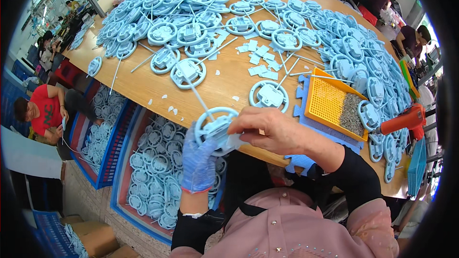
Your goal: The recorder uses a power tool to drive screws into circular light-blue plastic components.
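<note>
My left hand [197,165], in a thin blue glove, is closed on a light blue plastic ring-shaped part [216,129] with a box-like middle and a long stick, held over the table's near edge. My bare right hand [270,126] meets it from the right, its fingers pinched on a small pale blue plate [234,141] against the part's side. The fingers partly hide how plate and part meet. Similar small plates [260,55] lie scattered farther back. Another ring-shaped part [268,95] rests just beyond my right hand.
Heaped ring-shaped parts [162,7] cover the table's back and right. A yellow tray [327,95] holding small metal screws [353,112] sits on a blue foam mat [303,162], near an orange power screwdriver [404,120]. Filled crates [117,181] stand below left, where a person [45,107] sits.
</note>
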A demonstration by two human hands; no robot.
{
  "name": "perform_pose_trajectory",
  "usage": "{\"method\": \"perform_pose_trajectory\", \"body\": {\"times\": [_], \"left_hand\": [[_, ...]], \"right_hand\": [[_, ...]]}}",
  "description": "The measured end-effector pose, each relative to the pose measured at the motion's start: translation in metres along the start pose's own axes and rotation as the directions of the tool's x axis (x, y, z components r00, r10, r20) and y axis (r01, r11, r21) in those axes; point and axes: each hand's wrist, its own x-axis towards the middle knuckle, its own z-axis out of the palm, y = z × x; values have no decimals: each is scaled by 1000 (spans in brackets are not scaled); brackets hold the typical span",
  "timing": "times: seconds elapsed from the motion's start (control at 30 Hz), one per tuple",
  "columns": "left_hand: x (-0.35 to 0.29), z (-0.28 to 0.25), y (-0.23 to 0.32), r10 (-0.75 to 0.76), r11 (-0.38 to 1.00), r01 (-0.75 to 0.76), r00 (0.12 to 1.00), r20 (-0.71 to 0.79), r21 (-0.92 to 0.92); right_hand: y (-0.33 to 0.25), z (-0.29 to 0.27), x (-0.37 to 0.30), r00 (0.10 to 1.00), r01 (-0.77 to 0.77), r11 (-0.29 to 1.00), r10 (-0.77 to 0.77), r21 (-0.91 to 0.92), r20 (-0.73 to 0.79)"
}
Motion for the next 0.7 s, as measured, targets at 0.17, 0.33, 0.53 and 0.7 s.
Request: {"method": "perform_pose_trajectory", "body": {"times": [0.17,0.33,0.53,0.7], "left_hand": [[12,23,-9,-87,985,92,995,44,-148],[20,23,-41,72,971,-95,991,110,218],[17,37,-24,11,995,1,993,120,-103],[24,38,-28,45,996,-36,992,114,-76]], "right_hand": [[14,7,-3,985,83,981,-107,-176,-133],[15,8,-6,947,157,917,-245,-366,-208],[33,3,-13,875,-93,976,-14,-198,-484],[70,21,-17,875,-114,833,342,542,-341]]}}
